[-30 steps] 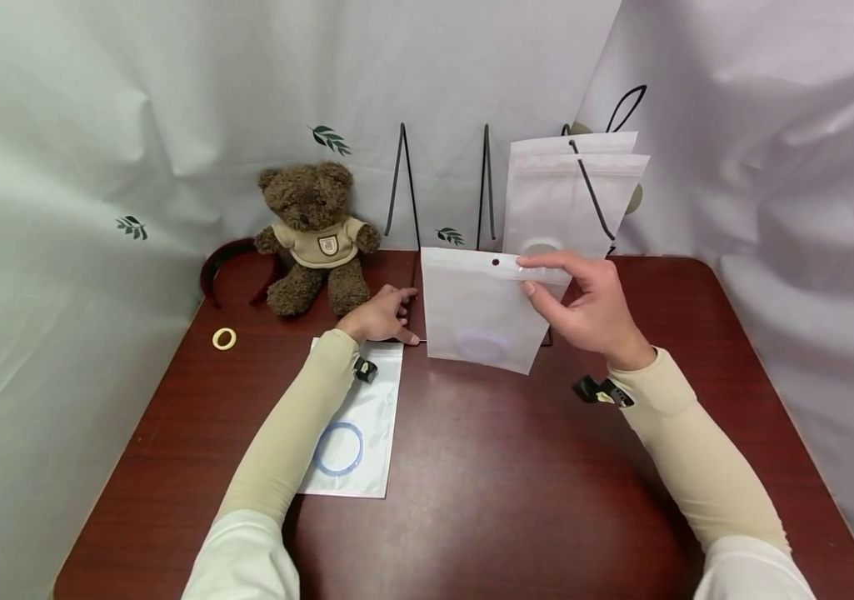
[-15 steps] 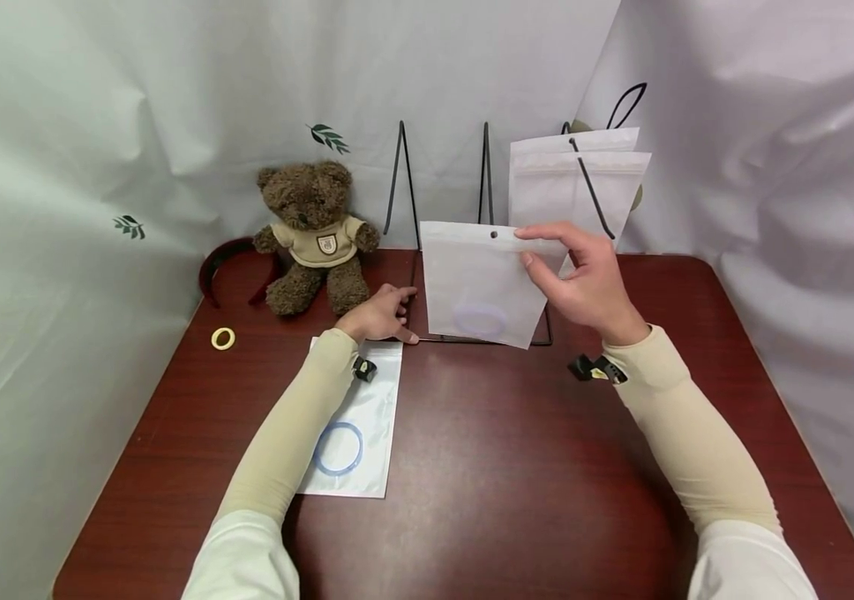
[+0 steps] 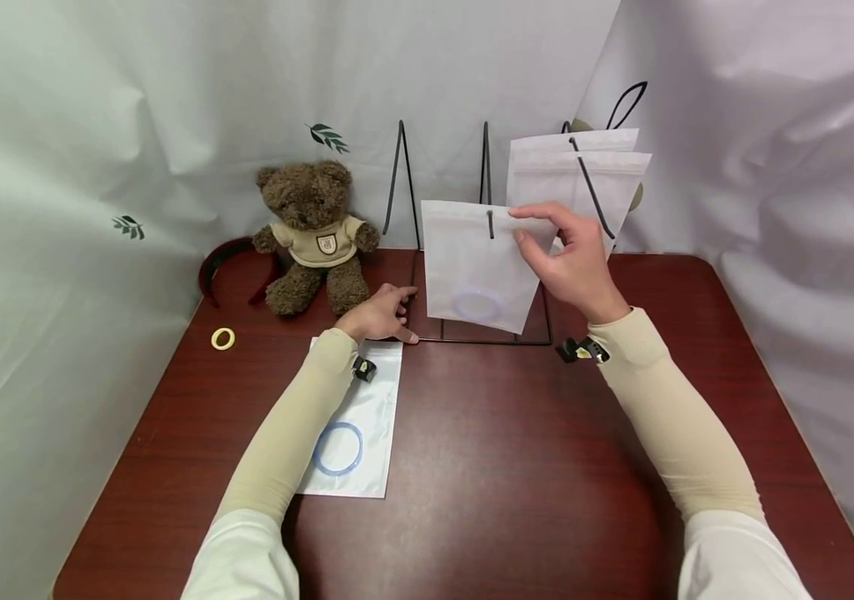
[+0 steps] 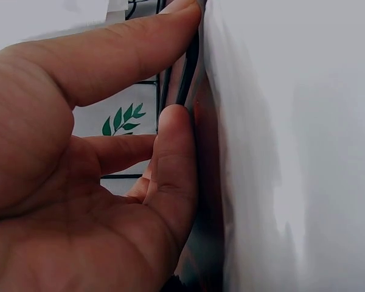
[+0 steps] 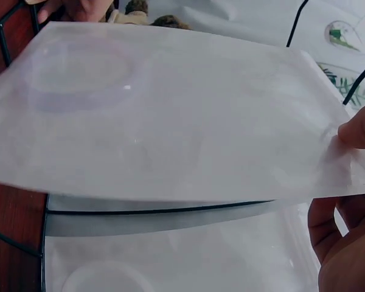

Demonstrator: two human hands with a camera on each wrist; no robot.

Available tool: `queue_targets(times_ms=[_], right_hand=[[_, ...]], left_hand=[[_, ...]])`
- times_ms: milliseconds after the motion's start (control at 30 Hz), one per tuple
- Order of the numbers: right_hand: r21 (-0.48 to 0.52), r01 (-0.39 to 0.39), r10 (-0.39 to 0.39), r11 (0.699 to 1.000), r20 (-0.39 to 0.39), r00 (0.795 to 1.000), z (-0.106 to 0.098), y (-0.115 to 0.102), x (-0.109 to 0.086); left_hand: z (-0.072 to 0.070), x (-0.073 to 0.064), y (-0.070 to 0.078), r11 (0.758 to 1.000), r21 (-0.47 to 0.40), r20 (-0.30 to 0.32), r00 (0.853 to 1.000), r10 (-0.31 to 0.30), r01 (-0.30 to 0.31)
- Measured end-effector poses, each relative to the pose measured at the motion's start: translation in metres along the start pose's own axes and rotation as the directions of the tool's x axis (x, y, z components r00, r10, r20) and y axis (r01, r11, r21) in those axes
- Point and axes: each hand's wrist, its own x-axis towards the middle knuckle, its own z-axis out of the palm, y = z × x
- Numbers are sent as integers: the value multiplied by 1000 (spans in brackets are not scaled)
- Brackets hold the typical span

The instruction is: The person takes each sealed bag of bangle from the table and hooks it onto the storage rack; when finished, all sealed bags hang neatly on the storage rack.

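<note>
In the head view my right hand (image 3: 575, 260) pinches the upper right edge of a white zip bag (image 3: 471, 262). A pale purple ring (image 5: 79, 73) shows through the bag in the right wrist view. The middle prong of a black wire display rack (image 3: 488, 162) pokes through the bag's hang hole. My left hand (image 3: 382, 315) holds the rack's front left corner, its thumb and fingers against the wire in the left wrist view. Under the left forearm another zip bag (image 3: 374, 408) lies flat, with a blue ring (image 3: 338, 448) inside.
White zip bags (image 3: 584, 179) hang on the rack's right prong. A brown teddy bear (image 3: 312, 242) sits left of the rack, near a dark red headband (image 3: 212, 267) and a yellow ring (image 3: 222, 338). White cloth (image 3: 172, 100) hangs around the table.
My right hand has raised the zip bag and moved it back towards the rack; the middle prong now passes through its hole. My left hand has stayed on the rack's corner.
</note>
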Motion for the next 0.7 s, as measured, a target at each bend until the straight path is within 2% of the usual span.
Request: queue_targets(times_ms=[300, 700], right_hand=[[6, -4, 4, 1000, -20, 1000, 4, 11, 15], [-20, -61, 59, 998, -62, 996, 10, 23, 31]], left_hand=[[0, -1, 2, 1000, 6, -3, 1000, -1, 1], [1, -1, 1, 999, 35, -17, 1000, 3, -2]])
